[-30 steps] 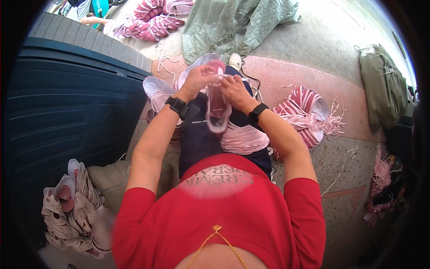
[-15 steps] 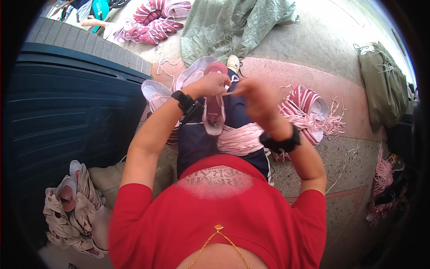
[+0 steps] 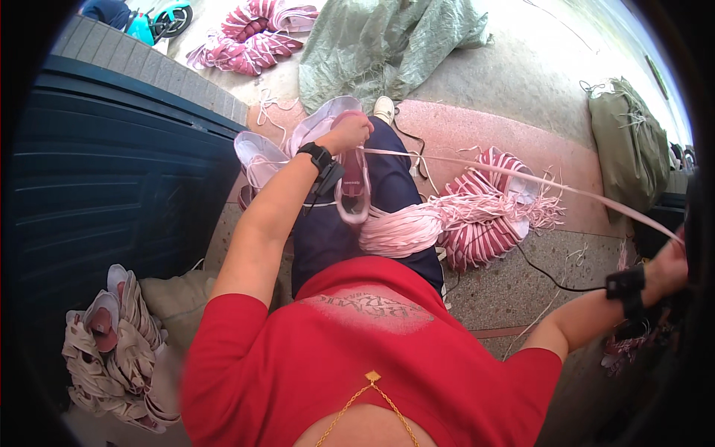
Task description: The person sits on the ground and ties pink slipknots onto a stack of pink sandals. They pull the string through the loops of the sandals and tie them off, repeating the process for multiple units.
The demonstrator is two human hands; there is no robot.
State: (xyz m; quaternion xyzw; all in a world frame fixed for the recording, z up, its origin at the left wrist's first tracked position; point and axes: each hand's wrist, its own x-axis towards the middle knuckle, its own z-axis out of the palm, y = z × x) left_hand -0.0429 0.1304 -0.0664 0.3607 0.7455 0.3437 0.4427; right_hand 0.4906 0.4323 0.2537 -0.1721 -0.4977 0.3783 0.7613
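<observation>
On my lap, a pink shoe upper (image 3: 353, 195) is gripped near its far end by my left hand (image 3: 348, 134), whose fingers are closed. A pale pink shoelace (image 3: 514, 173) runs taut from the shoe out to the far right. There my right hand (image 3: 669, 267) is closed on the lace, partly lost in the dark rim. A thick bundle of pink laces (image 3: 406, 225) lies across my thigh beside the shoe. Other pale shoe uppers (image 3: 261, 159) rest just left of my left hand.
Striped pink-and-red shoe bundles lie on the right (image 3: 485, 242) and at the far left (image 3: 249, 46). Beige shoe uppers (image 3: 112, 350) are piled lower left by a dark blue panel (image 3: 119, 186). A green sheet (image 3: 372, 52) and an olive sack (image 3: 629, 145) stand farther off.
My right hand has swung from beside the shoe far out to the right, drawing the lace out long and straight. My left hand stays at the shoe.
</observation>
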